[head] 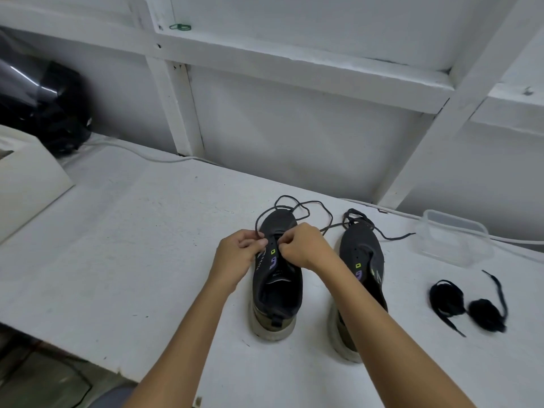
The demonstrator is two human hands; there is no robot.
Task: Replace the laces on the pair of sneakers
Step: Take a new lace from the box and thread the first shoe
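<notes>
Two dark grey sneakers with pale soles stand side by side on the white table, toes pointing away from me. Over the eyelets of the left sneaker (276,293) my left hand (238,254) pinches a thin dark lace (297,206), and my right hand (303,245) pinches the lace on the other side. The lace loops loosely past the toe. The right sneaker (363,257) has another dark lace (357,214) lying over its toe, and my right forearm covers its heel. Two bundled black laces (468,304) lie to the right of the shoes.
A clear plastic container (454,235) sits at the right near the wall. A white cable (141,153) runs along the back of the table. A white box (29,178) and a black helmet-like object (44,107) stand at the far left. The table's front edge (88,357) is near me.
</notes>
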